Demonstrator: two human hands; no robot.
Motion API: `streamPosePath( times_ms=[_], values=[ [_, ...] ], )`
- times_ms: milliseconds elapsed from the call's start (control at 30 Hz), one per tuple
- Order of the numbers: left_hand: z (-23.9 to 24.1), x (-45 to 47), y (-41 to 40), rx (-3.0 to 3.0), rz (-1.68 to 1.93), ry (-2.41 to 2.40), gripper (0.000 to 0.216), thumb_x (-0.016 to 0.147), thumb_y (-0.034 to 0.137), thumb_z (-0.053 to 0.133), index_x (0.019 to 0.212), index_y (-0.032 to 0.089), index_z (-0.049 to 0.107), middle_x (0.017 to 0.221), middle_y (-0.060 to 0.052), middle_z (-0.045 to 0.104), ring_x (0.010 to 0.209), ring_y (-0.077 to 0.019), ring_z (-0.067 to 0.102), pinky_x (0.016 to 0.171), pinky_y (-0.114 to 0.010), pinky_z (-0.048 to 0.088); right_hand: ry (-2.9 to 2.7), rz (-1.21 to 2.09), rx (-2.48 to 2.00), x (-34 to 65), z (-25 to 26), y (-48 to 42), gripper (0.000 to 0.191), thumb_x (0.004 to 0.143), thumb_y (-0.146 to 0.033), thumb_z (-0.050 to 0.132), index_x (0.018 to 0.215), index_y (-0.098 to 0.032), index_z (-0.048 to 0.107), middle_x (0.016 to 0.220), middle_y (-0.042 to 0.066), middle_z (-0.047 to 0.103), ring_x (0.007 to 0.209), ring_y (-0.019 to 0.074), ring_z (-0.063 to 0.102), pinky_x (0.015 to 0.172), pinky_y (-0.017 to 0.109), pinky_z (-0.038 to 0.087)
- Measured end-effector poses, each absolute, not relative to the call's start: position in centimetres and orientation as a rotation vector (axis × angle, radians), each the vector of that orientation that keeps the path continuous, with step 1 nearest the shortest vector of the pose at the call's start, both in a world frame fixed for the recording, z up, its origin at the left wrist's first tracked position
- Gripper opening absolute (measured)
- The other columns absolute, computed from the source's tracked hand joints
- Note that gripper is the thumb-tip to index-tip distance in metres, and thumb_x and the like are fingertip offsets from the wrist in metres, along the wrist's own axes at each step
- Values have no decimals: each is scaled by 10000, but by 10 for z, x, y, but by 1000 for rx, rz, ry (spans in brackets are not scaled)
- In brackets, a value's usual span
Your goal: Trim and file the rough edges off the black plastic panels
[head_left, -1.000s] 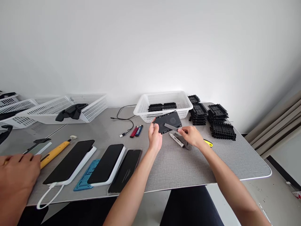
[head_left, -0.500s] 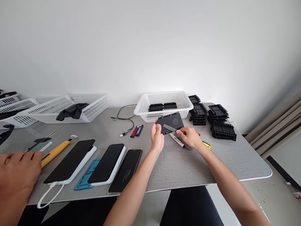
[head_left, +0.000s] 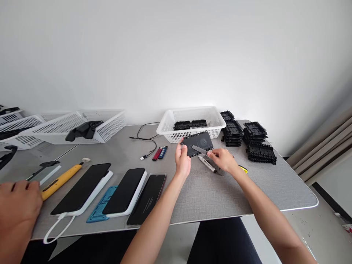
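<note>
My left hand [head_left: 182, 158] is closed on the left end of a black rectangular plastic plate [head_left: 198, 142], thumb on top. The plate has notched long edges and a round mark near its right end, and it is held tilted above the table. In my right hand [head_left: 222, 159], fingers pinched, is a flat grey file [head_left: 200, 149], its far end lying over the plate's face. Under my hands on the table are a white marker [head_left: 207, 164] and a grey thing [head_left: 219, 171], partly hidden. A yellow-handled tool [head_left: 243, 168] shows beyond my right wrist.
A white basket [head_left: 191, 136] with black plates stands behind; stacks of notched black plates [head_left: 233, 132] are on its right. Leftward lie two lighters [head_left: 159, 153], a cable [head_left: 148, 139], phones [head_left: 125, 190] and a yellow tool [head_left: 62, 180]. Another person's hand [head_left: 19, 205] is at far left.
The plate and my left hand have shifted slightly left. The file's tip has moved a little to the right relative to the plate. The other person's hand has drawn left.
</note>
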State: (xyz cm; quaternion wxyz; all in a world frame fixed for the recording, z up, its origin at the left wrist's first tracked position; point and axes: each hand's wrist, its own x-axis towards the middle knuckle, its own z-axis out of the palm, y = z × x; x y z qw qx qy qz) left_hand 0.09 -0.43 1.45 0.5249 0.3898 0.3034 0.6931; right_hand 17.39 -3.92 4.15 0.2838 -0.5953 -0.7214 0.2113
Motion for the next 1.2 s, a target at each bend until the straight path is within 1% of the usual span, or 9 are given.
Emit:
streamPosePath(
  times_ms=[233,467,667,733,833,933,1033,1133,1200],
  values=[
    [17,2,-6,953,1685,693,567,800,520,694,1293,277,553,1365,-113,597,1298,-260,540,1053,-401,458,-1921,555,-1601,173,43,-40,405,934,-464,450,648,-204,570,571,-16,474,575,133,377,548,256,229],
    [17,-3,-1,863,1764,762,498,781,493,718,1210,261,616,1285,-95,652,1228,-220,596,1052,-338,454,-1745,528,-1596,178,44,-38,484,921,-542,434,575,-204,417,542,-27,398,545,127,340,539,266,220],
    [15,4,-3,862,1670,803,673,668,426,825,1263,225,581,1122,-95,721,1070,-218,675,962,-330,509,-1414,573,-1529,176,43,-38,395,814,-596,588,889,-209,605,681,-9,580,592,151,460,555,252,316],
    [14,7,-5,903,1644,797,691,643,404,844,1253,206,586,1091,-99,728,1032,-225,686,945,-341,517,-1419,604,-1507,175,42,-37,380,800,-579,606,831,-201,614,664,-12,564,583,144,445,544,251,305],
    [12,10,-8,973,1596,797,575,643,398,842,1134,175,641,1078,-107,730,999,-233,693,925,-360,525,-1453,608,-1504,175,40,-36,385,783,-555,628,671,-199,535,577,-37,452,545,122,357,512,253,253],
    [9,10,-9,1014,1544,864,454,616,391,855,949,134,686,1003,-115,742,923,-236,701,876,-368,539,-1467,585,-1478,175,38,-35,402,782,-527,638,633,-208,443,562,-54,377,545,112,311,508,255,227],
    [8,9,-10,1069,1487,964,435,568,362,880,883,117,707,925,-111,750,833,-235,702,809,-366,552,-1495,576,-1456,175,37,-35,426,801,-519,620,624,-213,383,566,-56,349,549,110,300,516,257,227],
    [9,8,-10,1104,1492,1017,407,554,344,885,849,118,718,888,-101,752,798,-229,695,777,-355,550,-1535,563,-1459,175,40,-37,433,818,-542,601,629,-212,393,572,-49,371,552,115,320,524,260,240],
    [11,7,-10,1070,1544,1010,397,554,343,884,841,125,718,881,-93,751,806,-224,692,789,-354,547,-1572,537,-1441,176,43,-38,421,860,-569,544,664,-207,459,582,-40,408,560,124,348,538,260,257]
  ],
)
